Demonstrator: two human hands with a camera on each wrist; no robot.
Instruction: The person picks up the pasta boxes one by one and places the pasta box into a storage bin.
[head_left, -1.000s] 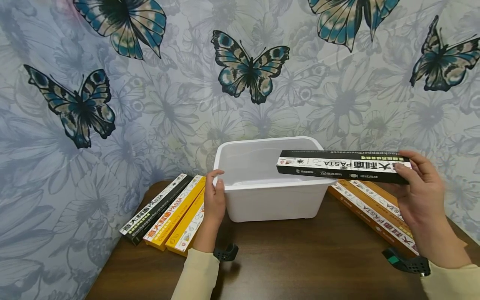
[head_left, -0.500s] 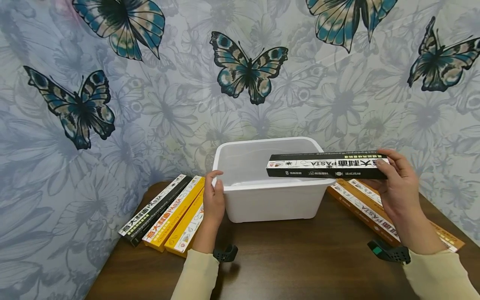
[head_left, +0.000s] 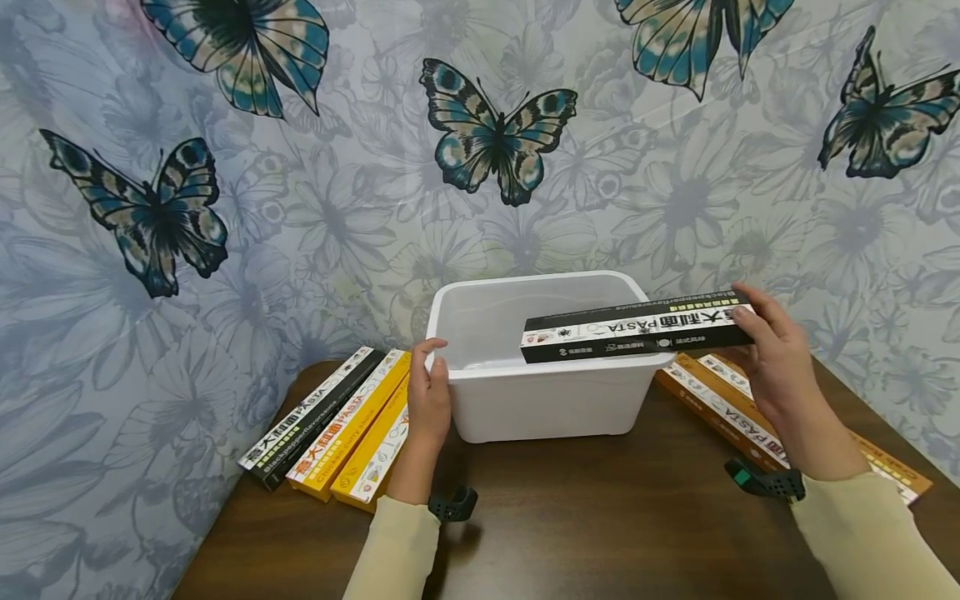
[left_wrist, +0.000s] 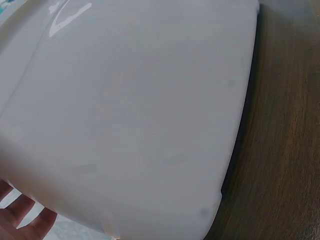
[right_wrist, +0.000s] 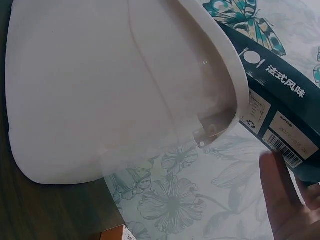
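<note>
A white plastic bin (head_left: 555,408) stands on the table. My left hand (head_left: 427,408) grips its left rim, thumb in front and fingers over the edge. In the left wrist view the bin wall (left_wrist: 130,110) fills most of the picture, with fingertips (left_wrist: 42,222) at the lower left. My right hand (head_left: 783,367) holds a long black pasta box (head_left: 622,329) by its right end. The box reaches over the bin's right side, its left end slightly lower. The right wrist view shows the box's barcode side (right_wrist: 280,100) beside the bin's rim, above my right fingers (right_wrist: 277,192).
Left of the bin lie a black pasta box (head_left: 311,421) and two yellow pasta boxes (head_left: 348,425), side by side. Brown (head_left: 723,417) and orange (head_left: 896,473) pasta boxes lie at the right, partly behind my right arm. A butterfly-patterned backdrop (head_left: 360,208) rises behind the table (head_left: 570,525).
My right hand has moved left with the black pasta box, bringing it further over the bin, and the box has tilted with its left end lower. The left hand stays on the rim.
</note>
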